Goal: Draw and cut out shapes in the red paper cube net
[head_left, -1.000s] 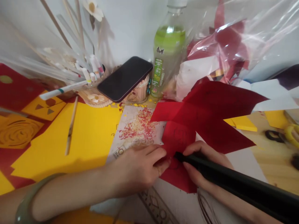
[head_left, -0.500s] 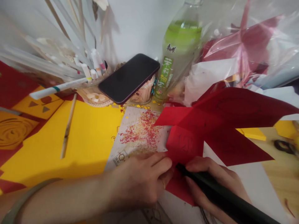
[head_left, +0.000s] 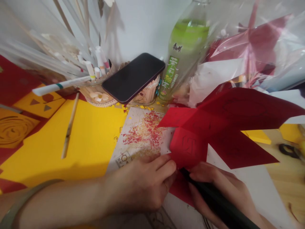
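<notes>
A folded red paper piece (head_left: 188,144) with several pointed flaps stands at the middle right, with faint dark line markings on its front face. My left hand (head_left: 149,181) has its fingers curled together at the paper's left lower edge, holding it against the white sheet below. In my right hand (head_left: 221,187) is a thick black pen-shaped tool (head_left: 214,194), slanting down to the right. Its tip meets the red paper just beside my left fingertips, and the very end is hard to make out. Red and yellow crumbs lie on the white sheet (head_left: 133,121) under the hands.
Yellow paper (head_left: 95,133) with a thin wooden stick (head_left: 70,127) covers the left side. Behind stand a dark phone (head_left: 135,76) resting on shell-trimmed baskets, white markers (head_left: 90,70) and a green drink bottle (head_left: 181,51). Clear plastic wrap (head_left: 250,44) and black scissor handles (head_left: 289,150) are at right.
The view has shifted slightly. My right hand and the black tool have moved a little and tilted steeper; the left hand stays on the red paper.
</notes>
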Demonstrator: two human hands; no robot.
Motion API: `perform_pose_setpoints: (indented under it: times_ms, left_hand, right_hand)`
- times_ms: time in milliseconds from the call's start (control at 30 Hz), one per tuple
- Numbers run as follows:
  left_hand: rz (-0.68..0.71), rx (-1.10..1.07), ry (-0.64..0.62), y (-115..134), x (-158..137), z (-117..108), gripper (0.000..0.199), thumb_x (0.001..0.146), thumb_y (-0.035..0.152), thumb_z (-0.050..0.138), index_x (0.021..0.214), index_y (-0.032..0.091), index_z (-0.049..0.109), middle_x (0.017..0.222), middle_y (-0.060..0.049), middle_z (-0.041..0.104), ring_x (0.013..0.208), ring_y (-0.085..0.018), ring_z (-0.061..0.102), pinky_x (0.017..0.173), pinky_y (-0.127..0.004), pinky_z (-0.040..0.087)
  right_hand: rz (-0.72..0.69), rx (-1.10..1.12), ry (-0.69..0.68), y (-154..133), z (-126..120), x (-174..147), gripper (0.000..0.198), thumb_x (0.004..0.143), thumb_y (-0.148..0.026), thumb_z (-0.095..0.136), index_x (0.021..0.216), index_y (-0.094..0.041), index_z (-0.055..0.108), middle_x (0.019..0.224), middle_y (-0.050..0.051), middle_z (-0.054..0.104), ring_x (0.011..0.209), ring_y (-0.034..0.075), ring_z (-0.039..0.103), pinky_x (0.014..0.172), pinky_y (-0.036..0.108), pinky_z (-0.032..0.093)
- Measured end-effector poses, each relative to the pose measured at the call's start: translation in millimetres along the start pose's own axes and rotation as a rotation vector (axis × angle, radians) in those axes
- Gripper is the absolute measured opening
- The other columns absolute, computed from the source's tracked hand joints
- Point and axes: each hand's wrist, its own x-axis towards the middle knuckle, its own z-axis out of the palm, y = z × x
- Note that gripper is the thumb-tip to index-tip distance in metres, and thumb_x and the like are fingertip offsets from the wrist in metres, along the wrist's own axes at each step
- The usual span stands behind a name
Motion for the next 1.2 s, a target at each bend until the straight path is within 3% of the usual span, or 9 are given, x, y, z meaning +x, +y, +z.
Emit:
perform_pose_setpoints:
  times_ms: [167,300,467,567,667,733,933,1067,1200]
  left_hand:
    - [0.007,0.013,-0.001,-1,-1,0,0.029,0.093,0.011,0.038,0.098,0.008,0.066,0.098,-0.012,0.063,0.090,-0.022,0.060,0.074,-0.031,0.056]
    - [-0.005,0.006,0.007,-1,-3,3,0.025,0.093,0.011,0.041,0.101,0.008,0.065,0.100,-0.012,0.062,0.092,-0.022,0.060,0.075,-0.031,0.056]
    - [-0.021,-0.036,0.049,-1,-6,8,0.023,0.095,0.014,0.044,0.110,0.008,0.061,0.100,-0.009,0.063,0.098,-0.020,0.061,0.076,-0.028,0.055]
    - [-0.032,-0.053,0.035,-10,-6,9,0.023,0.098,0.016,0.043,0.111,0.013,0.061,0.103,-0.005,0.066,0.104,-0.019,0.060,0.077,-0.027,0.054]
    - [0.052,-0.043,0.097,-27,-6,10,0.024,0.098,0.017,0.043,0.107,0.018,0.065,0.108,-0.002,0.068,0.112,-0.020,0.058,0.083,-0.030,0.052]
    - [0.122,-0.030,0.127,-37,-4,10,0.024,0.097,0.017,0.046,0.107,0.023,0.066,0.113,0.000,0.068,0.112,-0.019,0.058,0.089,-0.033,0.050]
    - [0.161,0.063,0.179,-38,3,9,0.026,0.097,0.015,0.044,0.098,0.019,0.070,0.109,-0.004,0.071,0.099,-0.018,0.062,0.086,-0.034,0.051]
    - [0.139,0.100,0.190,-25,3,5,0.031,0.096,0.011,0.039,0.098,0.011,0.070,0.102,-0.009,0.072,0.086,-0.018,0.064,0.066,-0.028,0.054]
    - [0.100,0.103,0.163,-20,0,3,0.026,0.094,0.013,0.044,0.104,0.012,0.068,0.101,-0.009,0.072,0.083,-0.019,0.064,0.060,-0.027,0.054]
  right_hand:
    - [-0.037,0.072,-0.016,2,-6,6,0.021,0.081,-0.011,0.050,0.089,-0.029,0.044,0.070,-0.002,0.060,0.057,0.014,0.060,0.050,0.026,0.049]
    - [-0.128,0.146,-0.173,13,-18,18,0.025,0.077,-0.008,0.055,0.091,-0.027,0.048,0.069,-0.003,0.061,0.054,0.011,0.061,0.048,0.021,0.049]
    - [0.057,0.203,-0.331,21,-30,28,0.015,0.078,-0.018,0.060,0.089,-0.028,0.062,0.073,-0.001,0.070,0.058,0.015,0.067,0.049,0.022,0.053]
    - [0.154,0.145,-0.261,10,-41,29,0.011,0.080,-0.036,0.064,0.089,-0.030,0.063,0.073,-0.001,0.071,0.059,0.018,0.068,0.047,0.025,0.054]
    - [0.281,0.050,-0.077,-8,-57,28,0.030,0.080,-0.061,0.056,0.079,-0.032,0.059,0.063,-0.002,0.066,0.049,0.016,0.061,0.041,0.025,0.050]
    - [0.335,-0.027,-0.012,-16,-62,27,0.032,0.080,-0.065,0.054,0.080,-0.033,0.056,0.057,-0.004,0.062,0.040,0.014,0.055,0.035,0.023,0.045]
    - [0.180,0.087,-0.118,-11,-39,29,0.013,0.083,-0.037,0.064,0.092,-0.032,0.056,0.079,-0.003,0.071,0.068,0.017,0.070,0.055,0.022,0.058]
    - [0.157,0.073,-0.123,-2,-25,23,0.014,0.080,-0.021,0.062,0.087,-0.029,0.054,0.069,-0.006,0.067,0.054,0.013,0.066,0.050,0.020,0.054]
    - [0.099,0.094,-0.066,3,-19,17,0.018,0.078,-0.016,0.061,0.088,-0.029,0.055,0.067,-0.008,0.066,0.047,0.009,0.061,0.051,0.018,0.053]
